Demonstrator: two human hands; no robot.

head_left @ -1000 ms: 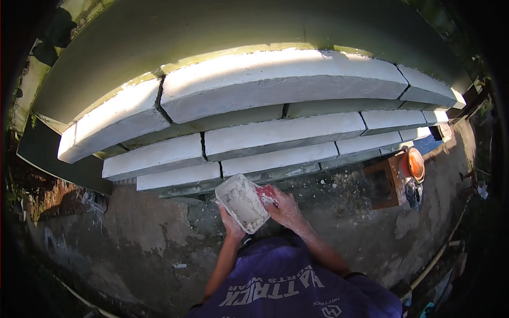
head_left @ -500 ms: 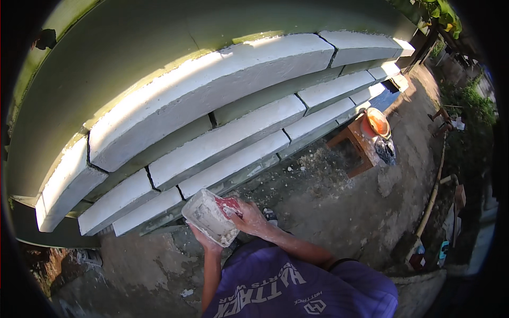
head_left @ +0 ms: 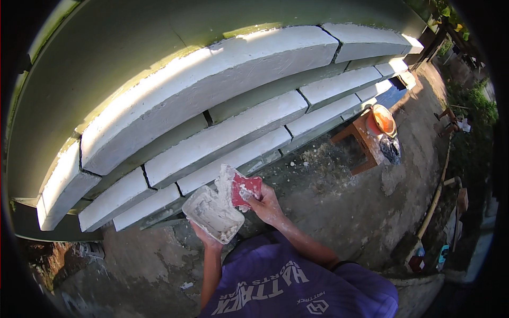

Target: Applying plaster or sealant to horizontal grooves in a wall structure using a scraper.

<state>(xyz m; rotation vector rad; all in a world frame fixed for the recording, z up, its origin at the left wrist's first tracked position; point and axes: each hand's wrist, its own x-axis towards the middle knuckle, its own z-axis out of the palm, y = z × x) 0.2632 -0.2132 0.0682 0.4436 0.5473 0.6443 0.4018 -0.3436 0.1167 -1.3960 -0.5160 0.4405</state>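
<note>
My left hand (head_left: 205, 237) grips a pale plastic tub (head_left: 194, 220) from below and the side, its inside smeared with white putty (head_left: 228, 231). In my right hand (head_left: 266, 205) is a red putty spreader (head_left: 247, 190), pinched with the thumb across its face. A thick lump of white putty (head_left: 225, 184) coats the spreader's far-left edge. The spreader is raised just above the tub's right rim. Beyond both hands run the white stepped ledges (head_left: 212, 74) of a green wall, broken by dark gaps (head_left: 147, 177) between sections.
To the right stands a brown stool (head_left: 367, 142) with an orange bucket (head_left: 383, 120) and a black plastic bag (head_left: 391, 150) on it. A long pole (head_left: 430, 209) lies farther right near plants. White crumbs dot the concrete floor (head_left: 318, 217).
My right hand has drawn the spreader up and out of the tub, slightly to the right, now with putty on its edge. The left hand holds the tub nearly where it was.
</note>
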